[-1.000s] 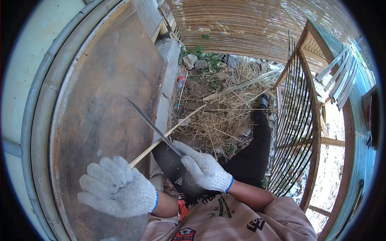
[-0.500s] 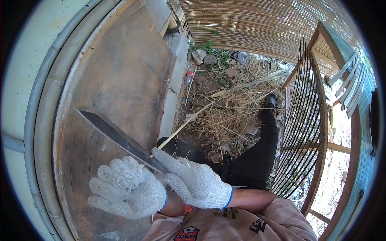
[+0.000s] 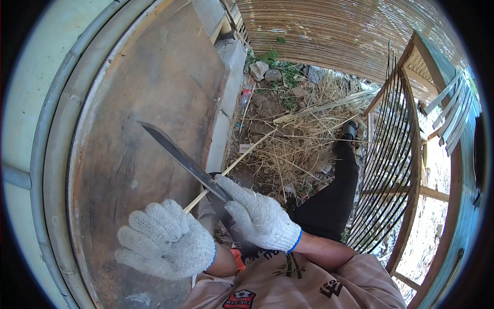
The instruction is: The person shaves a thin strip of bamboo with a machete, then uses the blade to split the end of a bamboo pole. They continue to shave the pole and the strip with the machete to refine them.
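My right hand point(image 3: 265, 219), in a white knit glove with a blue cuff, is closed on a large dark knife point(image 3: 177, 154). Its long blade slants up and left, and the handle is hidden. A thin pale bamboo strip point(image 3: 247, 153) crosses the blade close to my right thumb. The lower end of the strip runs to my left hand point(image 3: 167, 241), gloved alike, whose fingers curl loosely with the palm side showing. Exactly how the fingers pinch the strip is hidden.
A brown wooden board point(image 3: 149, 103) lies on the left beside a concrete ledge point(image 3: 224, 118). Straw and bamboo scraps point(image 3: 293, 159) litter the ground around my outstretched leg point(image 3: 334, 190). A slatted frame point(image 3: 388, 159) stands on the right, and a bamboo screen point(image 3: 319, 33) hangs behind.
The knife tip has swung right and slightly up, and the blade looks narrower. More of the strip shows between the blade and my left hand, which has barely moved.
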